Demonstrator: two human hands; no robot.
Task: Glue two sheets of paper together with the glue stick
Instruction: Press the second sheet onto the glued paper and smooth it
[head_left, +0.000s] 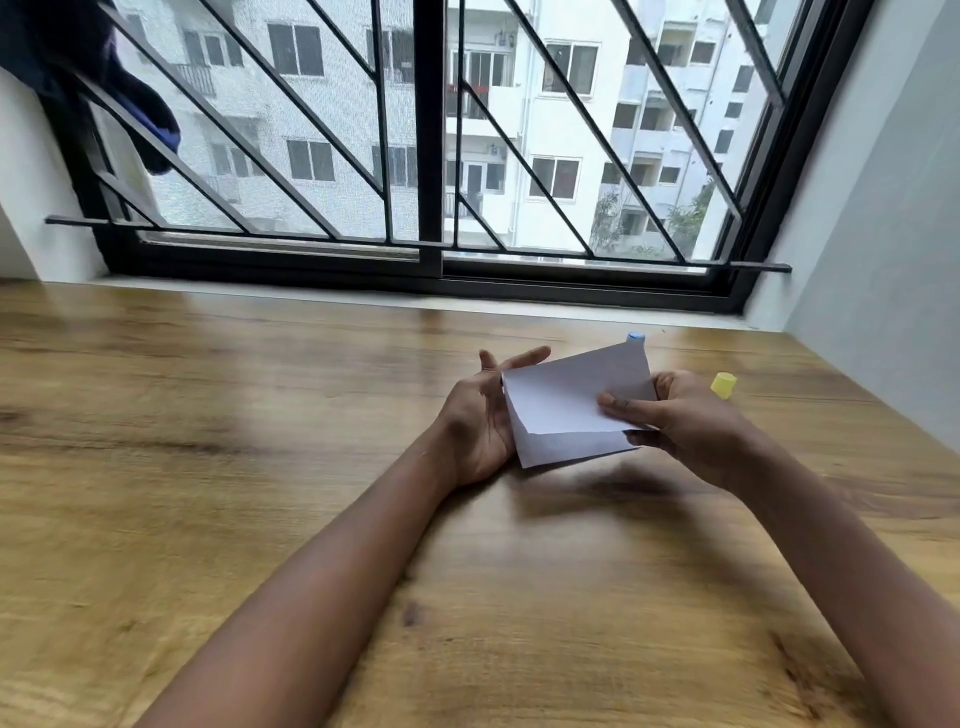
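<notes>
2 white paper sheets (566, 410) were held together just above the desk (260, 415), tilted, stacked slightly offset: the lower sheet's edge stuck out below and left of the upper one. Right grip (685, 421) was closed on the right edge of the sheets, thumb (623, 408) pinching on top, other fingers curled underneath. Left grip (480, 421) was not clamping anything: fingers straight and spread, palm turned toward the left edge of the sheets and touching it. Glue stick (636, 338): only a blue tip showed, poking up behind the far corner of the sheets; the rest was hidden by paper, so I couldn't tell if it stood on the desk or leaned on something. Yellow cap (723, 385) sat on the desk right of the sheets, just beyond the right grip's knuckles, apart from the stick. The sheets cast a soft shadow on the wood on their near side. Barred window (431, 156) ran along the desk's edge far behind the sheets; a dark cloth (130, 93) hung on the bars, far up and left of the sheets. Frame had some motion blur, worst along the forearms and the near part of the desk.
</notes>
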